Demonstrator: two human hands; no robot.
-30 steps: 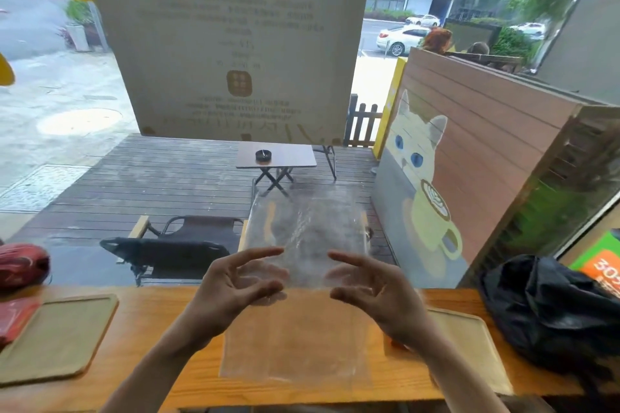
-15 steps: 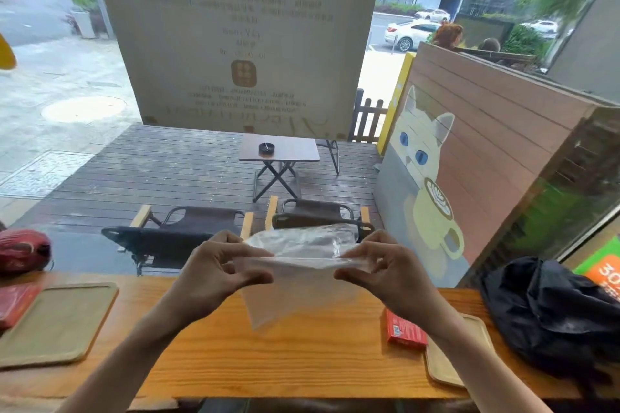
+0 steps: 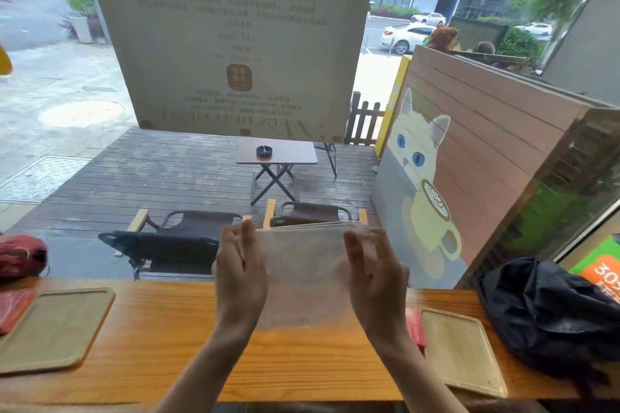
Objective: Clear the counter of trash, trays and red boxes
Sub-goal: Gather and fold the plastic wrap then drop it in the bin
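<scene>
1. My left hand [image 3: 240, 273] and right hand [image 3: 372, 273] are raised above the worktop [image 3: 295, 362], palms facing each other, each pressed against one side edge of a clear bag [image 3: 303, 275].
2. The fingers of both hands are nearly straight and point up; they press the bag between them rather than curl round it.
3. The bag is stretched flat between the hands, its top edge level with my fingertips and its bottom edge hanging clear above the wood.
4. Just right of my right wrist a red box [image 3: 415, 327] lies on the worktop, touching the left edge of a wooden tray [image 3: 461, 355].
5. A second tray [image 3: 53, 329] lies well to the left, with another red box [image 3: 11, 310] at its left side, partly cut off by the frame.
6. A red bag [image 3: 20, 255] sits at the far left behind that tray.
7. A black bag [image 3: 550, 312] is slumped at the far right end of the worktop, beside the first tray.
8. Beyond the window stand folding chairs [image 3: 188, 235].
</scene>
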